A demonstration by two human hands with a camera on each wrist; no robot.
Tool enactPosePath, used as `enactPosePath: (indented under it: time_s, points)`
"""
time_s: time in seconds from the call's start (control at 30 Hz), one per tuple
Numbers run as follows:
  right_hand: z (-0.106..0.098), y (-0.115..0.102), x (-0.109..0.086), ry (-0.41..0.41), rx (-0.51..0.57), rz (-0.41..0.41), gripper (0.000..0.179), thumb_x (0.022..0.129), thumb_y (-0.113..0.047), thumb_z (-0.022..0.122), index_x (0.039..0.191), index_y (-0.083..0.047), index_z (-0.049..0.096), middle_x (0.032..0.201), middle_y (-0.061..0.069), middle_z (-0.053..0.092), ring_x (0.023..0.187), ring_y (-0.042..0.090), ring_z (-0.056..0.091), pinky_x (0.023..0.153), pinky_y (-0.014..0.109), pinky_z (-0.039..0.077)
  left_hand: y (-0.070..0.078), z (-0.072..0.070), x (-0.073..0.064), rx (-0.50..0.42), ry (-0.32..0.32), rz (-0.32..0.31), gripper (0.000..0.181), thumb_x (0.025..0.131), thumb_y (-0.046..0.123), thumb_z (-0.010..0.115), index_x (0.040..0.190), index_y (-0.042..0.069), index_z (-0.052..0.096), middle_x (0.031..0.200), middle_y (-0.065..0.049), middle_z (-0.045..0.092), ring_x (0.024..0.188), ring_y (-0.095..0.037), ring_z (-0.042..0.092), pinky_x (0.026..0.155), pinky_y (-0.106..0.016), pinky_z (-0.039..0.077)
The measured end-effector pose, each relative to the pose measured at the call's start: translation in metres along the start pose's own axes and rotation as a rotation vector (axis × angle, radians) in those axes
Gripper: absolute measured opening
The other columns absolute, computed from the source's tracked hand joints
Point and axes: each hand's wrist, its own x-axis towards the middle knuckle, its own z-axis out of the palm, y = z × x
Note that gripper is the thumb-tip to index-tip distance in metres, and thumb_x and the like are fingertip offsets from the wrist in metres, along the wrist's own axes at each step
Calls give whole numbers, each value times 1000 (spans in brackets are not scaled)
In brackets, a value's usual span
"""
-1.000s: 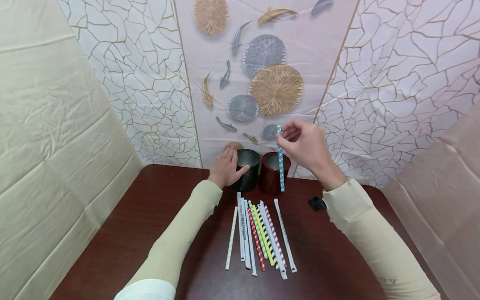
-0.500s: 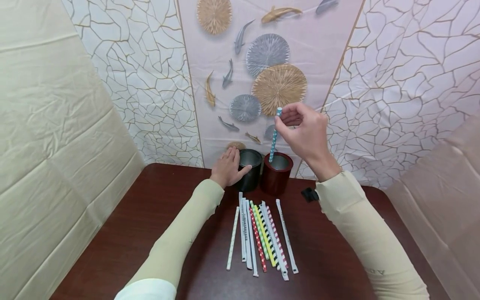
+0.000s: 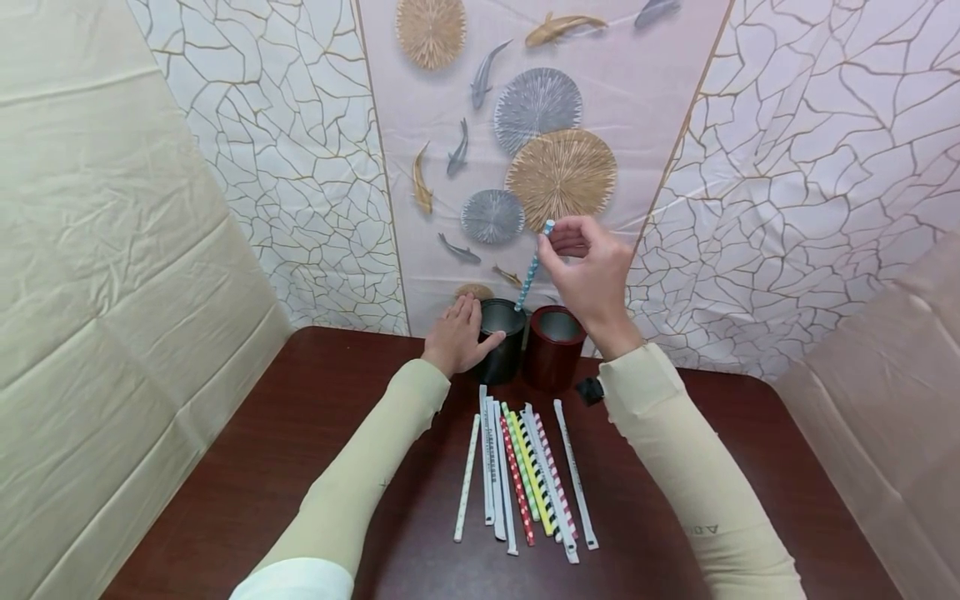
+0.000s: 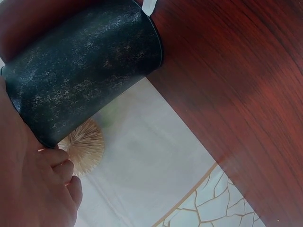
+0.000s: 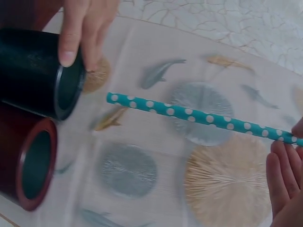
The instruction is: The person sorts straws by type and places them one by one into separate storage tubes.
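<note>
A blue paper straw with white dots [image 3: 528, 279] is pinched near its upper end between my right hand's [image 3: 592, 271] thumb and fingers. It tilts, and in the head view its lower end overlaps the right rim of the black cup [image 3: 498, 367]. The right wrist view shows that end [image 5: 113, 98] apart from the black cup's mouth [image 5: 71, 92]. My left hand [image 3: 453, 337] holds the black cup from its left side, thumb in front, fingers behind at the rim. A dark red cup [image 3: 551, 367] stands close at its right.
Several straws lie in a row on the brown table [image 3: 337, 392]: a red dotted straw [image 3: 516, 483], a yellow straw [image 3: 534, 492], striped ones and paper-wrapped ones. One wrapped straw [image 3: 576, 475] lies apart at the right. A patterned cloth wall [image 3: 322, 208] rises right behind the cups.
My right hand has lifted the blue straw, swung its lower end over the red cup and then left toward the black cup. My left hand has stayed on the black cup.
</note>
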Motion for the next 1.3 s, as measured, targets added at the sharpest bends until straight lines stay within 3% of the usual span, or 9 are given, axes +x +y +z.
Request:
enactPosePath:
  time_s: [0.17,0.47,0.73,0.9,1.1,1.3]
  points:
    - [11,18,-13,30,3,8,13,92,-5,78,99,5,75,89,17,80,79,30,80,76,40,66,0,1,1,15,-4,-8,91,109,70,21,169,1,15,178,-17,14,167,-28,13,135,-40,19]
    - [27,44,-40,51,32,44,14,92,-6,79,101,4,76,92,19,79,80,32,80,77,43,66,1,1,1,17,-1,-8,91,109,69,22,169,1,15,178,-17,13,167,-28,13,135,-41,19]
    - [37,59,-58,14,1,73,18,93,-10,80,105,3,75,97,16,79,85,30,80,80,43,66,1,0,1,25,3,-11,91,109,69,22,169,0,16,178,-18,15,167,-28,14,135,-41,20]
    - [34,59,-57,7,2,39,19,93,-11,80,103,5,75,95,16,79,83,30,80,79,43,66,0,1,3,24,0,-7,92,109,70,21,169,0,15,178,-18,14,167,-29,14,135,-41,20]
    - [16,48,-43,-27,2,-9,21,94,-11,79,103,8,75,94,19,80,82,33,80,79,45,66,1,-1,3,34,-1,-4,92,109,69,21,168,0,16,178,-19,15,167,-29,14,135,-41,20]
    - [-5,34,-31,-119,-47,11,20,92,-9,81,103,7,75,95,19,79,83,33,79,79,44,67,1,-1,2,23,-9,-2,91,109,68,22,168,-1,16,178,-19,14,167,-29,14,136,-41,19]
